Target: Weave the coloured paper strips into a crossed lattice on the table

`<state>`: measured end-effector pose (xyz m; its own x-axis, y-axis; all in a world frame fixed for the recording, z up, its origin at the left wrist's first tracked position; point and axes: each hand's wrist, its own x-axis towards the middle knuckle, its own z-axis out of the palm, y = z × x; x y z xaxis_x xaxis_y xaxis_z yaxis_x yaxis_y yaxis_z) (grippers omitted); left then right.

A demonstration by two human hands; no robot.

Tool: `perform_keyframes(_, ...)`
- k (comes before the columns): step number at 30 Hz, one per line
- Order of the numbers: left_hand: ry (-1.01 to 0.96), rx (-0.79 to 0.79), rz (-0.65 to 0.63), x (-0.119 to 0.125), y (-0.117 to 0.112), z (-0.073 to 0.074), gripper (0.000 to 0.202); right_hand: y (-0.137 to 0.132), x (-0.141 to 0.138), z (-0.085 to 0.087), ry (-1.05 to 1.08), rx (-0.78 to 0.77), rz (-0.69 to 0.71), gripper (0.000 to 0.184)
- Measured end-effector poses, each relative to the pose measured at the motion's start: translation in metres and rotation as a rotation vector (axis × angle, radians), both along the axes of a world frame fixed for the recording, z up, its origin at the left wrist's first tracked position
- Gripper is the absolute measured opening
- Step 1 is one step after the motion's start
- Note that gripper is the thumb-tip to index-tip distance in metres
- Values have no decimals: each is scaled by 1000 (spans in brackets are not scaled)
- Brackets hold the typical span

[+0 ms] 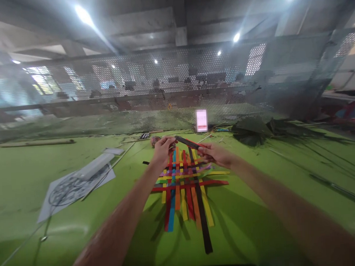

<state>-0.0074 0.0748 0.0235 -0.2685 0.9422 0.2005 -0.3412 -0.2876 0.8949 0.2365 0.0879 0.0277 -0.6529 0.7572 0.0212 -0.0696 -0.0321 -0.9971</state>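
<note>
A long dark strip with an orange-red edge (186, 141) is stretched between my two hands above the weave. My left hand (163, 149) pinches its left end, fingers closed. My right hand (213, 152) grips its right end, which slopes down towards that hand. Below lies a woven mat of coloured strips (186, 172), red, blue, orange, yellow, purple, green and black, with loose ends on its sides. One black strip (206, 229) runs from the mat far towards me. My hands partly cover the mat's far corners.
On the green table (111, 244), a printed sheet (59, 193) lies left under a white roll (94, 166). Dark dried leaves (250, 130) spread at the back right. A bamboo stick (35, 143) lies back left. A perforated metal screen (176, 88) stands behind.
</note>
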Motion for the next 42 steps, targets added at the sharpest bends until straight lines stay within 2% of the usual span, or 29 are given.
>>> perform_keyframes(21,13,-8,17,0,-1,1,40,4,0,-5,-36,72,-50,48)
perform_keyframes(28,24,-10,13,1,-3,2,35,-1,1,0,-45,63,-65,38)
perform_keyframes(37,47,-8,-3,-1,-5,3,39,0,2,-1,-50,76,-136,41)
perform_keyframes(42,61,-5,-8,1,-4,0,41,2,3,-4,-83,84,-158,36)
